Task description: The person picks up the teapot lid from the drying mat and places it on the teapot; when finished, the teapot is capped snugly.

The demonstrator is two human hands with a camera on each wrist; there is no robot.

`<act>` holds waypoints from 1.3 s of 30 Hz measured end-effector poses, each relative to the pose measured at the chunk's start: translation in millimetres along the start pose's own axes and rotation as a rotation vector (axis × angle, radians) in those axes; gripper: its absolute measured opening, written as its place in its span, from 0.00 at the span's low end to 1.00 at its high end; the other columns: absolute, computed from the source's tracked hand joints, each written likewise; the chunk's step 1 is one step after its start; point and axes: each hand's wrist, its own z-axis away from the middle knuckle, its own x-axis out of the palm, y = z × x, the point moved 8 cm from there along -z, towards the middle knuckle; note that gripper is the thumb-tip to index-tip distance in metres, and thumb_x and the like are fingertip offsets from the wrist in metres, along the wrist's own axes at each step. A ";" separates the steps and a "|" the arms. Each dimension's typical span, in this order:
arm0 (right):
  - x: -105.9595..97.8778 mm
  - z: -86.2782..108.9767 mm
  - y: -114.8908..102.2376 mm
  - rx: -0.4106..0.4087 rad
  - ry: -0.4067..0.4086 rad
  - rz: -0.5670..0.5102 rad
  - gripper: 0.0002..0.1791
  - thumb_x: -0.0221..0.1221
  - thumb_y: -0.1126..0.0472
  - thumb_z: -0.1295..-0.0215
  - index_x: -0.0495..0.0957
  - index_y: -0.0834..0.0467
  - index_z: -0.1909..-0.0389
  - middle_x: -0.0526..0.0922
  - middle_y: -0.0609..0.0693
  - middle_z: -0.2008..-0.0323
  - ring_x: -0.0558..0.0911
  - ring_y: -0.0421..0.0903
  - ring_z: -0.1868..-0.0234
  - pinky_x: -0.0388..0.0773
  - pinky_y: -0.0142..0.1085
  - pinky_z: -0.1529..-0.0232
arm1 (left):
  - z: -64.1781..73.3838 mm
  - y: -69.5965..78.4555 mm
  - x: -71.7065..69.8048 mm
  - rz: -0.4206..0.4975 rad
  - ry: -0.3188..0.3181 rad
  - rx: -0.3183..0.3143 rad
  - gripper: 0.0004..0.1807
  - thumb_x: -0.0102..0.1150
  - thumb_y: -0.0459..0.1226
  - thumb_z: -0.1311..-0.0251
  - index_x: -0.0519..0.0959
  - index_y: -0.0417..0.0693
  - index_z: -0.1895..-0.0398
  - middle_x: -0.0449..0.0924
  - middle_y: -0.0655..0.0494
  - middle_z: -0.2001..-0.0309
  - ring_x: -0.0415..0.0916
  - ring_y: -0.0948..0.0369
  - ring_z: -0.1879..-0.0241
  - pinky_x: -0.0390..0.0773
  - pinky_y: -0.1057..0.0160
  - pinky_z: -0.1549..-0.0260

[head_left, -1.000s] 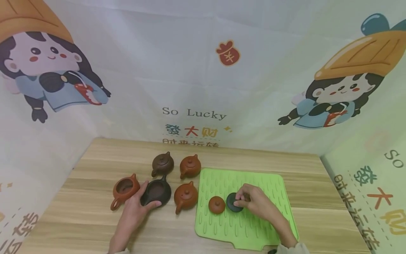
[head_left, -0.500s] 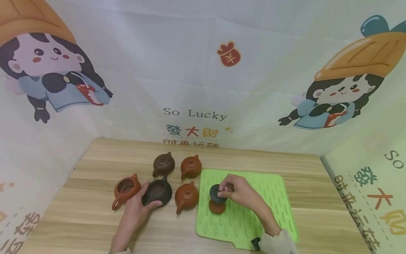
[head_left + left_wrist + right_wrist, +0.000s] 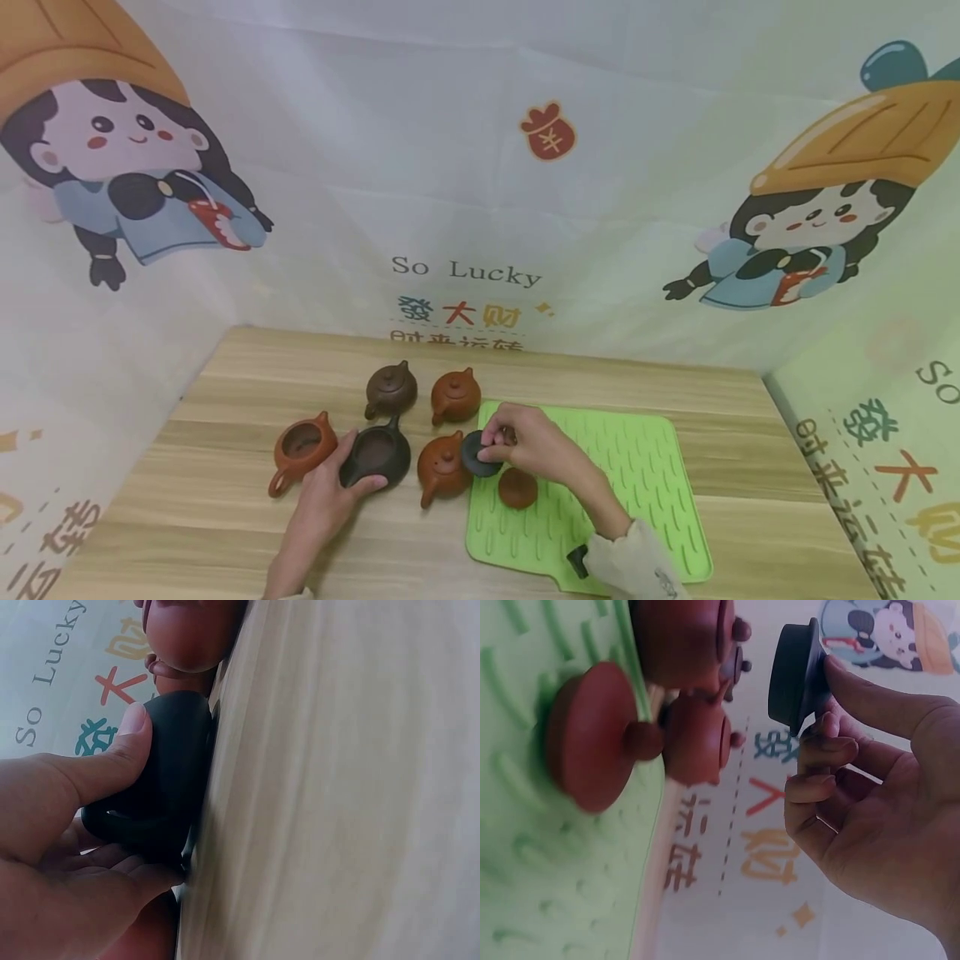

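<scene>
A black teapot (image 3: 378,457) with no lid stands on the table, its dark inside showing. My left hand (image 3: 326,492) holds it round the handle side, thumb and fingers on either side of the body in the left wrist view. Between thumb and fingertips my right hand (image 3: 536,446) pinches a black teapot lid (image 3: 789,675) by its knob. In the head view this lid overlaps the mat's left edge, close beside a lidded red-brown teapot (image 3: 444,468). A red-brown lid (image 3: 517,488) lies knob up on the green mat (image 3: 622,500).
Left of the black teapot stands an open red-brown teapot (image 3: 303,447). Behind are a dark brown lidded teapot (image 3: 392,390) and another red-brown lidded one (image 3: 456,396). A printed cloth (image 3: 450,167) hangs behind the wooden table (image 3: 202,467).
My right hand has lifted the black lid off the mat and carried it left, over the red-brown lid and past it. The left hand has kept its hold on the black teapot.
</scene>
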 end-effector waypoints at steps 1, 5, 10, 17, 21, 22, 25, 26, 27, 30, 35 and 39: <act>1.8 -2.3 -2.5 -0.005 -0.007 0.006 0.07 0.75 0.66 0.31 0.85 0.61 0.65 0.78 0.45 0.69 0.72 0.34 0.69 0.73 0.28 0.65 | 0.2 3.9 -1.1 0.002 -0.016 -0.015 0.51 0.83 0.45 0.44 0.70 0.28 0.22 0.74 0.20 0.30 0.72 0.24 0.30 0.75 0.27 0.36; 7.9 -11.6 -12.2 -0.019 -0.025 0.026 0.08 0.75 0.66 0.31 0.84 0.60 0.66 0.78 0.44 0.70 0.72 0.35 0.69 0.72 0.28 0.65 | 0.0 11.8 -3.0 0.003 -0.080 -0.073 0.49 0.81 0.41 0.39 0.67 0.28 0.21 0.71 0.21 0.27 0.68 0.26 0.26 0.72 0.29 0.30; 17.4 -27.2 -24.8 -0.027 -0.056 0.046 0.08 0.75 0.64 0.31 0.85 0.59 0.65 0.79 0.43 0.71 0.72 0.35 0.70 0.72 0.28 0.66 | -1.6 1.6 1.9 0.012 -0.035 -0.021 0.50 0.83 0.42 0.42 0.69 0.28 0.22 0.73 0.21 0.29 0.71 0.25 0.28 0.74 0.28 0.34; 31.4 -50.5 -43.1 -0.093 -0.091 0.118 0.09 0.77 0.61 0.33 0.86 0.59 0.66 0.80 0.44 0.70 0.72 0.33 0.69 0.73 0.27 0.65 | -7.6 -28.7 18.2 0.010 0.003 0.041 0.50 0.84 0.43 0.43 0.70 0.31 0.22 0.76 0.24 0.30 0.74 0.26 0.30 0.76 0.28 0.36; 44.6 -65.0 -49.4 -0.077 -0.112 0.121 0.09 0.77 0.62 0.33 0.86 0.58 0.66 0.80 0.44 0.72 0.72 0.33 0.70 0.72 0.27 0.65 | -6.4 -28.3 16.6 0.011 -0.017 0.029 0.50 0.83 0.43 0.42 0.69 0.32 0.21 0.75 0.24 0.28 0.72 0.26 0.29 0.76 0.27 0.36; 49.3 -69.3 -50.5 -0.065 -0.119 0.130 0.09 0.77 0.61 0.32 0.86 0.57 0.66 0.79 0.43 0.72 0.72 0.33 0.70 0.71 0.27 0.65 | -5.8 -27.9 15.8 0.013 -0.024 0.019 0.49 0.83 0.43 0.41 0.69 0.32 0.20 0.74 0.24 0.28 0.72 0.26 0.29 0.76 0.27 0.35; 65.0 -82.7 -53.8 -0.022 -0.135 0.177 0.08 0.77 0.58 0.31 0.87 0.54 0.66 0.77 0.40 0.72 0.72 0.33 0.69 0.71 0.26 0.66 | -4.1 -26.9 13.4 0.016 -0.042 -0.011 0.50 0.82 0.42 0.40 0.68 0.32 0.20 0.73 0.24 0.27 0.72 0.26 0.29 0.75 0.27 0.35; 70.2 -87.0 -54.0 -0.004 -0.136 0.198 0.08 0.77 0.57 0.31 0.87 0.53 0.66 0.77 0.39 0.73 0.73 0.33 0.69 0.70 0.26 0.66 | -4.2 -26.7 12.9 0.020 -0.045 -0.020 0.50 0.82 0.42 0.40 0.68 0.32 0.20 0.73 0.24 0.27 0.72 0.26 0.28 0.75 0.27 0.34; 74.8 -90.9 -53.7 0.014 -0.135 0.224 0.09 0.77 0.55 0.32 0.88 0.52 0.66 0.77 0.38 0.73 0.73 0.33 0.69 0.71 0.26 0.65 | -4.5 -26.4 12.6 0.025 -0.048 -0.026 0.50 0.82 0.42 0.40 0.68 0.32 0.19 0.73 0.24 0.27 0.72 0.26 0.28 0.74 0.27 0.34; 84.3 -99.8 -53.9 0.040 -0.130 0.278 0.09 0.78 0.53 0.33 0.88 0.51 0.68 0.77 0.37 0.74 0.73 0.33 0.69 0.70 0.27 0.67 | -3.5 -12.8 8.4 0.026 -0.067 -0.048 0.49 0.81 0.41 0.39 0.67 0.30 0.19 0.73 0.23 0.27 0.72 0.27 0.28 0.73 0.29 0.32; 96.0 -111.2 -55.1 0.038 -0.119 0.326 0.09 0.78 0.53 0.32 0.89 0.51 0.69 0.79 0.37 0.75 0.74 0.33 0.71 0.69 0.27 0.71 | -1.0 -2.4 3.4 0.016 -0.021 -0.012 0.48 0.82 0.40 0.41 0.70 0.29 0.22 0.76 0.23 0.30 0.76 0.28 0.32 0.76 0.30 0.36; 104.0 -118.1 -54.8 0.064 -0.114 0.342 0.08 0.77 0.53 0.32 0.90 0.51 0.67 0.81 0.38 0.74 0.75 0.33 0.72 0.69 0.27 0.72 | -1.0 -5.3 3.3 0.009 0.040 0.065 0.46 0.84 0.40 0.45 0.74 0.33 0.25 0.82 0.27 0.35 0.81 0.31 0.37 0.79 0.33 0.42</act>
